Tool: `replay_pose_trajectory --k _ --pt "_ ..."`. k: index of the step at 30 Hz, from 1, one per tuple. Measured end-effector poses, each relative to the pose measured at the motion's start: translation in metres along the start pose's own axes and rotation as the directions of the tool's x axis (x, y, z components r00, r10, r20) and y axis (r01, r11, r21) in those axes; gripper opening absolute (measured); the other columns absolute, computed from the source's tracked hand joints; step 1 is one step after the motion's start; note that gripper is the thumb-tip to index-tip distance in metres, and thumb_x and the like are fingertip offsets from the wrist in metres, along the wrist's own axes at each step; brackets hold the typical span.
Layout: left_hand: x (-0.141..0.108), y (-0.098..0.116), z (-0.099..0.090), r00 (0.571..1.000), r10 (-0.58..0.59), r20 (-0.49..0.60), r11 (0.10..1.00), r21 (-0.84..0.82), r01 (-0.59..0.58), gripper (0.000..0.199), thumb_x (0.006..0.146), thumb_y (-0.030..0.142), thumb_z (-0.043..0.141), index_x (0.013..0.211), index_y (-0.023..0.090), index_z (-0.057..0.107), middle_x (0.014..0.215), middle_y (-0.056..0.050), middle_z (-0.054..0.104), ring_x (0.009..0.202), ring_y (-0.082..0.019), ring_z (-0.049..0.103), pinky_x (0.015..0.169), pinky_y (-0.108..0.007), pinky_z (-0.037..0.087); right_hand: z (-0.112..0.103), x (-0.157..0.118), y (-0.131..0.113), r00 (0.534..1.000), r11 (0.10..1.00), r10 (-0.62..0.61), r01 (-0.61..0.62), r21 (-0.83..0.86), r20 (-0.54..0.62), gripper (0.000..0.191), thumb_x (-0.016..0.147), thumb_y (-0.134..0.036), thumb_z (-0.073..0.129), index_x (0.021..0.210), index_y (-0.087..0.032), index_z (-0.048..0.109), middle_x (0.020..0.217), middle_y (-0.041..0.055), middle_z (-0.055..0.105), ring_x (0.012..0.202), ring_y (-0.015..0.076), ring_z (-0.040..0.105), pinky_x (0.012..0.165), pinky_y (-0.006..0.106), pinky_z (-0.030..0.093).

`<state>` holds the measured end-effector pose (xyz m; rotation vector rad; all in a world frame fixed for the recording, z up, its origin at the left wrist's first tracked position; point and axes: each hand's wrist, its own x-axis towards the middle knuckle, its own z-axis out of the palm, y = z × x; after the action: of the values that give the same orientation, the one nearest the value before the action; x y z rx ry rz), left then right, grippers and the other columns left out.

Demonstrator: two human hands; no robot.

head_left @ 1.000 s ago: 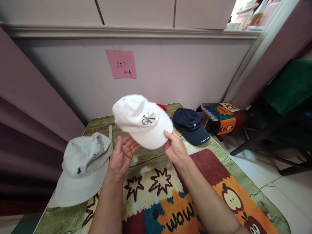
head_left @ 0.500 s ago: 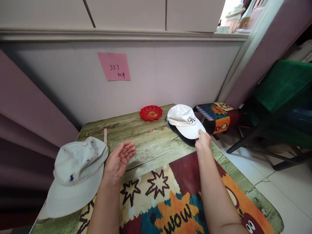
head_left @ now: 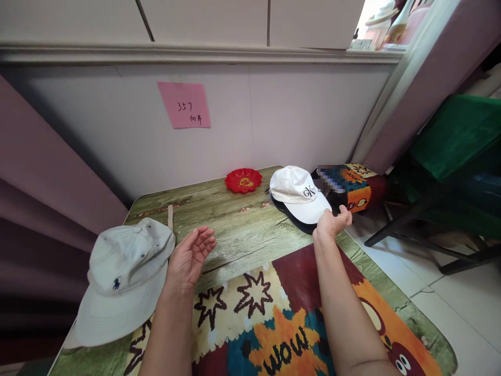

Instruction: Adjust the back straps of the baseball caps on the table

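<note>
A white baseball cap (head_left: 291,185) with dark letters on its front rests on top of a black cap (head_left: 287,211), of which only the lower edge shows, at the table's right side. Beside the white brim is my right hand (head_left: 332,222), its fingers apart and holding nothing; whether it still touches the brim I cannot tell. My left hand (head_left: 194,256) hovers over the table with palm turned inward and fingers loosely curved, nothing in it. Close to its left lies a pale grey cap (head_left: 125,271) with a small navy emblem and a loose strap.
A red scalloped plate (head_left: 243,180) stands at the back of the wood-patterned table (head_left: 235,219). A colourful mat (head_left: 254,313) covers the front. Right of the table are a patterned stool (head_left: 358,193) and a green-draped chair (head_left: 454,141). A pink note (head_left: 183,104) hangs on the wall.
My right hand has let go of the white cap's brim and opened its fingers outward to the right. The white cap stays on the black one. My left hand has barely moved.
</note>
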<state>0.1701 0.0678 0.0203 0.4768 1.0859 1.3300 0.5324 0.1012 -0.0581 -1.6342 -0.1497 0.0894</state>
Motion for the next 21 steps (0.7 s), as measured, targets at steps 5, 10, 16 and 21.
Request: replay_pose_trajectory --k 5,10,16,21 --pt "0.0 0.0 -0.001 1.0 0.021 -0.004 1.0 0.003 -0.021 0.019 0.093 0.014 0.051 0.087 0.01 0.069 0.076 -0.006 0.075 0.06 -0.013 0.07 0.061 -0.025 0.059 -0.007 -0.004 -0.013 0.943 0.924 -0.332 0.32 -0.21 -0.025 0.057 0.079 -0.025 0.053 0.135 -0.017 0.052 0.154 0.0178 0.032 0.144 0.0311 0.033 0.117 0.051 0.029" --pt "0.0 -0.003 -0.004 0.999 0.045 0.01 0.999 0.0 -0.045 0.016 0.092 0.015 0.053 0.089 0.01 0.068 0.076 -0.006 0.075 0.061 -0.013 0.07 0.062 -0.025 0.058 -0.009 -0.017 -0.013 0.905 0.851 -0.294 0.395 -0.347 0.309 0.06 0.073 -0.043 0.066 0.13 -0.025 0.059 0.156 0.0157 0.032 0.142 0.04 0.03 0.113 0.062 0.022" --pt "-0.005 -0.007 -0.009 0.997 0.072 0.023 0.997 0.0 -0.072 0.013 0.089 0.02 0.06 0.092 0.01 0.068 0.078 -0.007 0.074 0.063 -0.013 0.069 0.064 -0.025 0.057 -0.009 -0.008 0.015 0.897 0.856 -0.112 0.306 -0.418 0.427 0.085 0.06 -0.054 0.074 0.136 -0.02 0.054 0.151 0.0178 0.033 0.14 0.0381 0.033 0.116 0.049 0.026" --pt "-0.008 -0.009 -0.012 0.993 0.113 0.031 0.993 0.035 -0.114 0.02 0.084 0.029 0.067 0.093 0.012 0.067 0.081 -0.008 0.073 0.066 -0.014 0.067 0.068 -0.027 0.056 -0.008 -0.005 0.024 0.898 0.857 -0.118 0.307 -0.413 0.423 0.083 0.06 -0.052 0.074 0.136 -0.023 0.053 0.148 0.0122 0.036 0.135 0.0377 0.038 0.116 0.047 0.028"
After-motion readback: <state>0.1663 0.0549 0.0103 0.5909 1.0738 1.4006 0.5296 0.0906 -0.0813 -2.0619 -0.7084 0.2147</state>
